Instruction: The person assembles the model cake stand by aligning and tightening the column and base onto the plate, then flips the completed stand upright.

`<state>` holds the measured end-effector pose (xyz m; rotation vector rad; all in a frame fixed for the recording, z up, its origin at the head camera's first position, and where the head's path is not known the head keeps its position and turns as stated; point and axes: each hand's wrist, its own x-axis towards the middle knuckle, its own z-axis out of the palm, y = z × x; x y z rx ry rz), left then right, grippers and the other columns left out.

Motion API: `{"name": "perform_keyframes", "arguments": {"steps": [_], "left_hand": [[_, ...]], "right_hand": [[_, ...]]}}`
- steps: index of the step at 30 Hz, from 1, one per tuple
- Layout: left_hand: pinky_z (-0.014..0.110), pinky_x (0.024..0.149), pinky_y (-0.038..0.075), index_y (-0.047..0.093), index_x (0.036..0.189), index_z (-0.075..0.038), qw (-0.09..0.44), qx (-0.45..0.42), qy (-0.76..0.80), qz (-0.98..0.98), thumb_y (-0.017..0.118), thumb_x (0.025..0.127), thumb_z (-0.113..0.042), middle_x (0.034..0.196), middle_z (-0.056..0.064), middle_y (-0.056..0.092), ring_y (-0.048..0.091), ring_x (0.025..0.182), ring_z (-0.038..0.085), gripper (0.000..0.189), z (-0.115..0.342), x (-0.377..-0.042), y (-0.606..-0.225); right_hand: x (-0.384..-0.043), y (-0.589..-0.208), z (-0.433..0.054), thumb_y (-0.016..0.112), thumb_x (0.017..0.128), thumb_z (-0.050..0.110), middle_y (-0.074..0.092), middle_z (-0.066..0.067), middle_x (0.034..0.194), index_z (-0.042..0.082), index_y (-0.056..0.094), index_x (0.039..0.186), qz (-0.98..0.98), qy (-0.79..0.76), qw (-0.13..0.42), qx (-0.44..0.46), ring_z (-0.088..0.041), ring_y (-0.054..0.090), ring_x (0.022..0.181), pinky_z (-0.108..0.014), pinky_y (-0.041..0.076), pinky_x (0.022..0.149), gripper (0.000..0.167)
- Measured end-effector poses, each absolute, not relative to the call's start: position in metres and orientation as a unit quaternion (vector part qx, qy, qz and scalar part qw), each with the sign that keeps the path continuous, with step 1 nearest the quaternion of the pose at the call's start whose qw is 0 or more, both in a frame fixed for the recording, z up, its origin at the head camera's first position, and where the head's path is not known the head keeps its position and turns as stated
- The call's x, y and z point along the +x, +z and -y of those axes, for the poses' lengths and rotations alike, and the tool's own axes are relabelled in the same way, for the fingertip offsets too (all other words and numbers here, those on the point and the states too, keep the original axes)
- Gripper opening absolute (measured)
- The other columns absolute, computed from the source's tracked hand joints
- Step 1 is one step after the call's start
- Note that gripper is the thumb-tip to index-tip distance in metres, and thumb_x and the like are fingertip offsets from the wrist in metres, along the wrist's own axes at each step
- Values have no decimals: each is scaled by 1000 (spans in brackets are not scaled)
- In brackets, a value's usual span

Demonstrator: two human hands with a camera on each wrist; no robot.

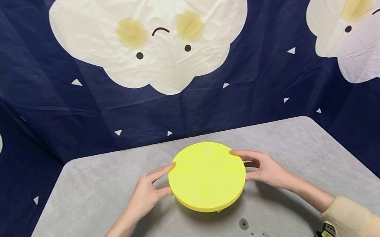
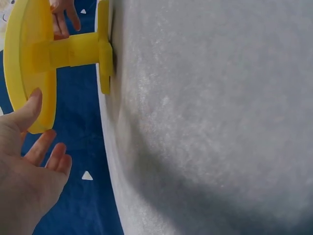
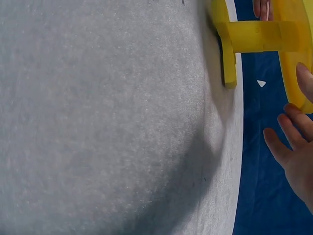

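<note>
A yellow round pedestal stand [image 1: 207,177] with a flat disc top is in the middle of the head view. Its short thick stem [image 2: 80,50] and flat splayed base [image 2: 104,63] show in the left wrist view, the base right at the tabletop. My left hand [image 1: 146,193] holds the left rim of the disc, thumb against the underside and fingers by the outer edge. Opposite it, my right hand [image 1: 270,170] grips the right rim in a similar way. The right wrist view shows that thumb under the disc [image 3: 292,73]. From above, the disc hides most of the base.
The grey tabletop [image 1: 88,197] carries a dark round mark [image 1: 244,224] and small specks near the front. Behind it hangs a dark blue cloth [image 1: 182,115] with printed clouds. A black strapped device [image 1: 324,233] sits at the right sleeve.
</note>
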<state>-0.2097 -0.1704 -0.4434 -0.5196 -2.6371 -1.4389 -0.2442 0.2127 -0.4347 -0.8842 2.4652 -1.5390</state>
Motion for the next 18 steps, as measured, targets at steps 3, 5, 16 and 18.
{"name": "perform_keyframes", "arguments": {"steps": [3,5,16,18], "left_hand": [[52,117,45,66,140,-27,49,-165,-475,863,91,77,-27,144,-2,66,55,140,26,68,170,-209,-446],[49,117,45,66,139,-27,51,-165,-479,860,91,76,-26,143,-3,66,55,140,25,68,170,-210,-447],[39,118,44,67,139,-27,54,-165,-495,851,91,75,-26,142,-5,67,54,141,23,68,167,-208,-450],[40,118,44,66,139,-27,53,-164,-495,852,92,75,-25,142,-5,66,54,141,23,68,166,-208,-450]], "right_hand": [[-244,-435,-213,88,82,19,54,-8,155,15,56,148,-813,-505,58,-283,4,58,130,-21,53,107,73],[-244,-435,-213,88,81,20,55,-7,155,16,57,148,-815,-505,61,-278,5,57,131,-21,53,108,74],[-242,-437,-215,89,80,19,56,-8,153,14,58,147,-815,-510,63,-269,3,60,128,-21,54,107,73],[-242,-437,-214,89,80,19,56,-7,154,16,58,146,-816,-508,65,-267,1,60,129,-21,54,107,73]]}}
